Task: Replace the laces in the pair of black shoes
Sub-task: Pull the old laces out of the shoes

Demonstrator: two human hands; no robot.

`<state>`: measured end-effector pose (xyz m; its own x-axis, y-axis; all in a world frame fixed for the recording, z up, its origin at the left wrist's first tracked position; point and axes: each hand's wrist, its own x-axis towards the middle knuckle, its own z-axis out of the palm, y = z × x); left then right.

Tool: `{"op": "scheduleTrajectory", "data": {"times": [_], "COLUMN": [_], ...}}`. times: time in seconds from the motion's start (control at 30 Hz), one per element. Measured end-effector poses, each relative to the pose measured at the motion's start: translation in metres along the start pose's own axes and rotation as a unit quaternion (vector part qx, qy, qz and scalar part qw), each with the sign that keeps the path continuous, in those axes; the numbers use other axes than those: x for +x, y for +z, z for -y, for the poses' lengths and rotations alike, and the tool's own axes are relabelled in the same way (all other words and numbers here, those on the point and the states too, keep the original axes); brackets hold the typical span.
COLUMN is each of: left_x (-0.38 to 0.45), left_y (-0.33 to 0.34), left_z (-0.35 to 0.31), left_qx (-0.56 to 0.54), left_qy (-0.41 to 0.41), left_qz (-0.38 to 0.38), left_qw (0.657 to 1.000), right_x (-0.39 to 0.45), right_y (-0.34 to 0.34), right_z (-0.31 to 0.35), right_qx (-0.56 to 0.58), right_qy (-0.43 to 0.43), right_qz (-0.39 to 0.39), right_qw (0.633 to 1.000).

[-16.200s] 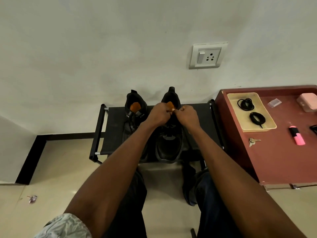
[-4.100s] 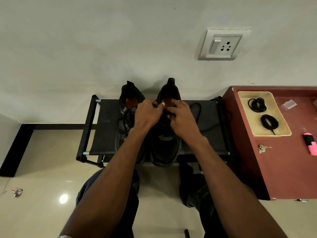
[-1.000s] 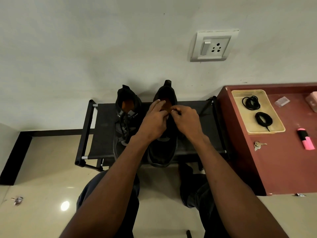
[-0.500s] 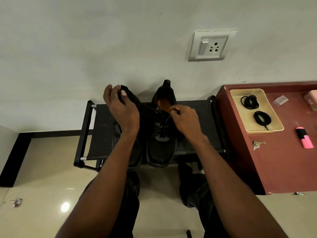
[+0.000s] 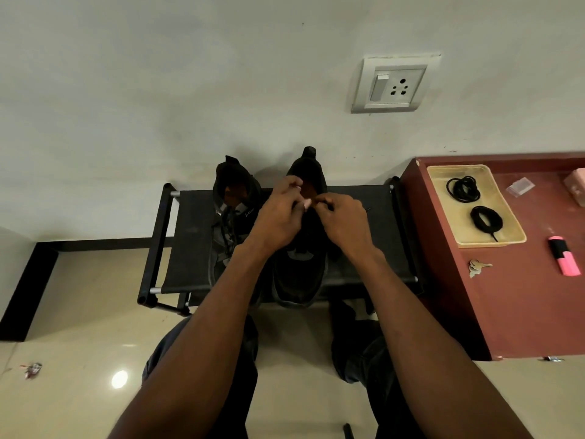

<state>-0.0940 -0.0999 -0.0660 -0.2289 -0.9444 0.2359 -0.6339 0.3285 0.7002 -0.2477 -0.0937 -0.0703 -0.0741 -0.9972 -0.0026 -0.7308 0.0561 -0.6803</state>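
Observation:
Two black shoes stand side by side on a low black rack (image 5: 190, 248), toes toward me. The left shoe (image 5: 231, 217) is laced. Over the upper eyelets of the right shoe (image 5: 300, 274) my left hand (image 5: 278, 220) and my right hand (image 5: 342, 223) meet, fingers curled, each pinching the black lace of that shoe. The lace itself is mostly hidden under my fingers. Two coiled black laces (image 5: 463, 189) (image 5: 486, 218) lie in a yellow tray (image 5: 509, 239) to the right.
A dark red table (image 5: 522, 312) stands right of the rack, carrying the tray, keys (image 5: 478, 267), a pink highlighter (image 5: 565, 259), a small clear packet (image 5: 520, 186) and a pink box (image 5: 576, 190). A wall socket (image 5: 394, 83) is above. My knees are below the rack.
My left hand, which had swung out over the left shoe half a second ago, has come back to the right shoe's top and meets my right hand there.

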Motion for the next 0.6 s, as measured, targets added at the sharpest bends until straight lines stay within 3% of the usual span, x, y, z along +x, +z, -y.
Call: {"op": "scheduleTrajectory", "data": {"times": [0.07,0.17,0.23,0.27,0.33,0.43,0.53,0.6], "left_x": [0.003,0.011,0.011,0.009,0.005,0.003,0.001,-0.001], "left_y": [-0.010,-0.032,-0.039,-0.040,-0.034,-0.015,0.003,0.011], "left_z": [-0.006,-0.002,-0.002,-0.005,-0.007,0.000,0.004,0.006], "left_qx": [-0.105,-0.272,-0.269,-0.231,-0.140,0.003,0.133,0.153], "left_qy": [-0.050,-0.122,-0.126,-0.130,-0.117,-0.009,0.050,0.043], "left_qz": [-0.143,-0.361,-0.449,-0.464,-0.423,-0.214,0.006,0.078], "left_qw": [0.983,0.884,0.843,0.845,0.887,0.977,0.990,0.984], "right_x": [0.000,-0.002,-0.002,-0.002,-0.002,-0.003,-0.002,-0.002], "right_y": [0.000,0.000,0.000,0.000,0.000,-0.001,-0.001,-0.002], "right_z": [-0.001,-0.001,-0.001,-0.001,-0.001,0.000,0.002,0.003], "right_qx": [0.006,0.016,0.016,0.017,0.018,0.010,0.005,0.000], "right_qy": [0.004,0.003,0.001,0.001,0.003,0.001,-0.004,-0.006], "right_qz": [0.000,-0.004,-0.006,-0.006,-0.002,0.002,0.008,0.005], "right_qw": [1.000,1.000,1.000,1.000,1.000,1.000,1.000,1.000]}}
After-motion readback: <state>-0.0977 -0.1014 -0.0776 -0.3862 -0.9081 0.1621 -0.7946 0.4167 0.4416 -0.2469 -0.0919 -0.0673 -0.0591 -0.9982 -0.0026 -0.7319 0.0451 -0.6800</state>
